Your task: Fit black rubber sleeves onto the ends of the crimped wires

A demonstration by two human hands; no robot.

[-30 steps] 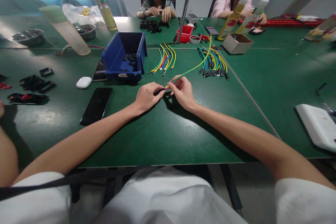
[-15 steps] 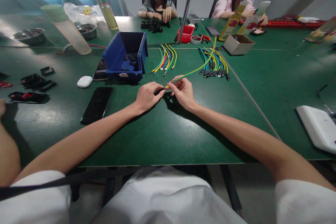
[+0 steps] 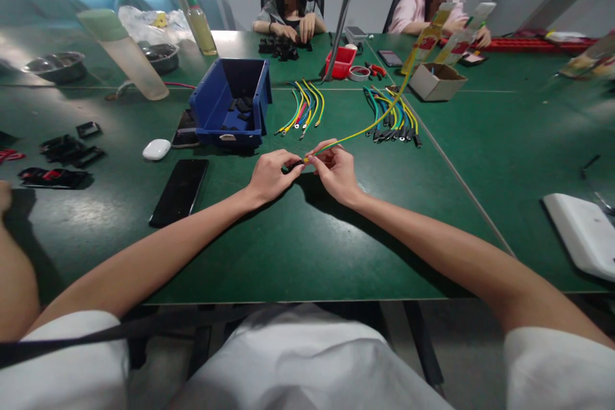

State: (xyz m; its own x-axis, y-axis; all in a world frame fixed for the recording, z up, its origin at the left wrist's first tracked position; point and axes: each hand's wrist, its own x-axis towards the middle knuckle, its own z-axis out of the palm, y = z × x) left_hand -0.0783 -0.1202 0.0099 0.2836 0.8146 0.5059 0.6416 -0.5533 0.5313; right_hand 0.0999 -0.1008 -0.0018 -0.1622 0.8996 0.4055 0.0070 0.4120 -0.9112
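A yellow-green wire [image 3: 362, 132] is pinched near its end by my right hand [image 3: 336, 170], its free length arching up and away to the right. My left hand [image 3: 272, 175] is closed on a small black sleeve [image 3: 295, 164] that meets the wire's end; how far the wire sits inside it is hidden by my fingers. Beyond my hands lies a loose bunch of wires with bare ring terminals [image 3: 303, 106]. Farther right is a second bunch of wires with black-sleeved ends [image 3: 393, 116]. A blue bin [image 3: 229, 136] holding black pieces stands beyond my left hand.
A black phone [image 3: 179, 193] and white case [image 3: 156, 149] lie left of my hands. Black plastic parts [image 3: 67, 150] are at far left, near another person's arm. A cardboard box [image 3: 436, 82], red bin [image 3: 341, 63] and bottles stand farther back. Two people sit opposite. A white device [image 3: 581, 234] is at right.
The wire's free end has swung to the right and bends over more. Both hands stay nearly in place, still pinching the wire and sleeve.
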